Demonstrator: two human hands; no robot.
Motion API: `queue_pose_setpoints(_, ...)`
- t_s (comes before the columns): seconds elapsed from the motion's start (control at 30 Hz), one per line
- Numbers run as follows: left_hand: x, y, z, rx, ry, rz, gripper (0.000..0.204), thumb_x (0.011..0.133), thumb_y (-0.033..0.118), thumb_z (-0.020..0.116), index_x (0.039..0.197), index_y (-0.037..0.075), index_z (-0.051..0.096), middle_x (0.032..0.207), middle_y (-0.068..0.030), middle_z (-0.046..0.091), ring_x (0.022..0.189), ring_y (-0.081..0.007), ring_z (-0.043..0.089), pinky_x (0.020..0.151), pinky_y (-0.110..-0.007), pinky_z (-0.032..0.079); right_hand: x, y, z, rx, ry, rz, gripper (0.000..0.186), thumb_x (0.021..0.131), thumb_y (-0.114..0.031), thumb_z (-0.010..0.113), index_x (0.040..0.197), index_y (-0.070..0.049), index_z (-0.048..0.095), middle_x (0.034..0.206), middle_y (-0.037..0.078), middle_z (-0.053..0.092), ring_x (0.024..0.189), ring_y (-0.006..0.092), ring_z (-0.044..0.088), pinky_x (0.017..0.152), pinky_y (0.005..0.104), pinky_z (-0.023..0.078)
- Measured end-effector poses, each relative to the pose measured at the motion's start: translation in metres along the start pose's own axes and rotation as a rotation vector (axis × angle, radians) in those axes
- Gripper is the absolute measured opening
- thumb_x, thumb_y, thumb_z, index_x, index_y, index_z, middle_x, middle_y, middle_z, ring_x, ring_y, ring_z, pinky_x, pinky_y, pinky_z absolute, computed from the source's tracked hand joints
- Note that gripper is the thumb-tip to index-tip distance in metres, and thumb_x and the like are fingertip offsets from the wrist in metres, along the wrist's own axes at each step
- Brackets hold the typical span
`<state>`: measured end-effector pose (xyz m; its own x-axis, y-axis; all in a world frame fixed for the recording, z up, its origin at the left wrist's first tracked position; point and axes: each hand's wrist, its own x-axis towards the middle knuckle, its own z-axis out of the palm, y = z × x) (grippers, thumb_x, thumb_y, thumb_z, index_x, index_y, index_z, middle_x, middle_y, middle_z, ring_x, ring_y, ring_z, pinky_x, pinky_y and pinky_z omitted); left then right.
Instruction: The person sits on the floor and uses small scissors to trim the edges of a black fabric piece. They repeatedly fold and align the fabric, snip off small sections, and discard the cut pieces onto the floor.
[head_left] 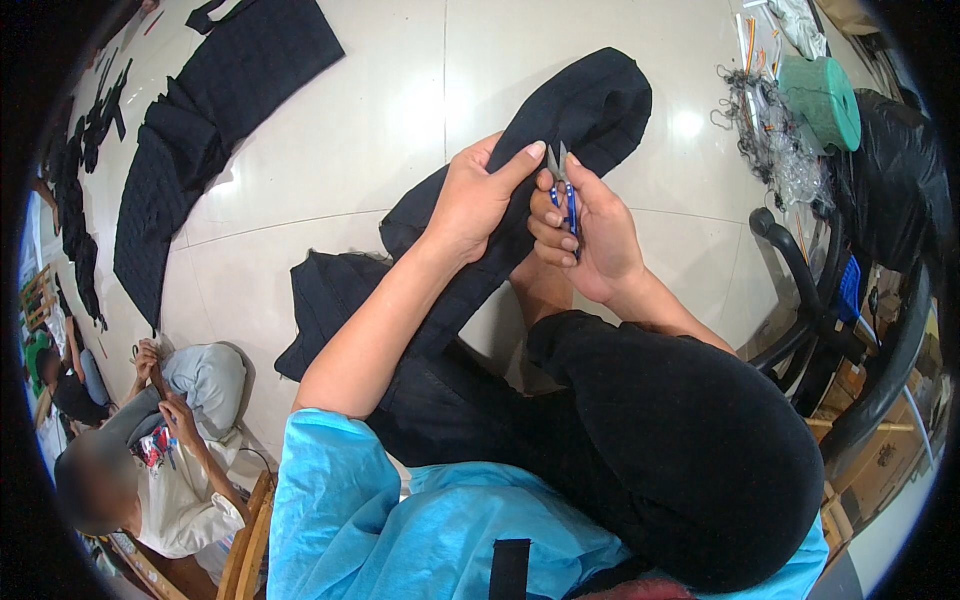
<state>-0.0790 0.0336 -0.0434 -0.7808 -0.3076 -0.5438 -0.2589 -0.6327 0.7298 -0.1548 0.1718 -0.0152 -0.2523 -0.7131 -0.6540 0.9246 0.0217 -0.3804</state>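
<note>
A long piece of black cloth (590, 100) runs over my lap and up past my hands, its far end folded in a rounded loop. My left hand (468, 205) is closed on this black cloth, thumb on top near the cut of the blades. In my right hand (605, 240) is a small pair of scissors (572, 215) with blue handles. Their short metal blades stand apart, tips pointing away from me, right beside my left thumb and over the cloth. Whether a thread lies between the blades is too small to tell.
More black cloth (180, 150) lies on the tiled floor at the far left. At the right are a green spool (820, 105), tangled threads and clear plastic (785, 145), a black plastic bag (890, 180) and a black chair base (800, 300). A co-worker (185, 490) sits at lower left.
</note>
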Motion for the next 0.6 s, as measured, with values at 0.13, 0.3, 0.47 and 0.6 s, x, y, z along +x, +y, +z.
queue_pose_setpoints(0.13,-0.0007,0.001,0.0035,-0.008,0.019,0.013,0.025,0.101,0.021,0.071,0.115,0.001,0.07,0.093,-0.0019,0.071,0.084,-0.0087,0.063,0.079,-0.025,0.053,0.0009,0.0003,-0.002,0.012,-0.002,-0.005,0.042,0.113,-0.046,0.034,0.101,-0.013,0.057,0.07,-0.004,0.045,0.051,0.0053,0.034,0.043,0.0209,0.028)
queue_pose_setpoints(0.3,0.0003,-0.0018,0.0042,0.008,0.031,0.043,0.023,0.102,0.019,0.069,0.115,0.001,0.07,0.093,-0.0019,0.071,0.084,-0.0088,0.063,0.08,-0.025,0.053,0.0034,0.0019,-0.0064,0.047,-0.018,-0.008,0.042,0.113,-0.046,0.034,0.101,-0.013,0.057,0.071,-0.004,0.046,0.051,0.0053,0.034,0.043,0.0209,0.029)
queue_pose_setpoints(0.47,-0.0002,-0.0041,0.0047,0.007,0.029,0.054,0.024,0.102,0.019,0.069,0.116,0.0,0.07,0.097,-0.003,0.072,0.087,-0.0092,0.064,0.083,-0.026,0.053,0.0032,0.0013,-0.0065,0.05,-0.022,-0.011,0.039,0.112,-0.045,0.035,0.1,-0.013,0.055,0.069,-0.004,0.045,0.05,0.0056,0.034,0.042,0.0216,0.028)
queue_pose_setpoints(0.6,0.0014,-0.0062,0.0032,0.014,0.01,0.051,0.027,0.1,0.025,0.073,0.116,0.004,0.069,0.1,-0.0017,0.071,0.09,-0.0083,0.062,0.085,-0.026,0.051,0.0029,0.0016,-0.0075,0.042,-0.021,-0.018,0.038,0.112,-0.044,0.036,0.099,-0.014,0.054,0.069,-0.004,0.044,0.05,0.0061,0.034,0.042,0.0224,0.028)
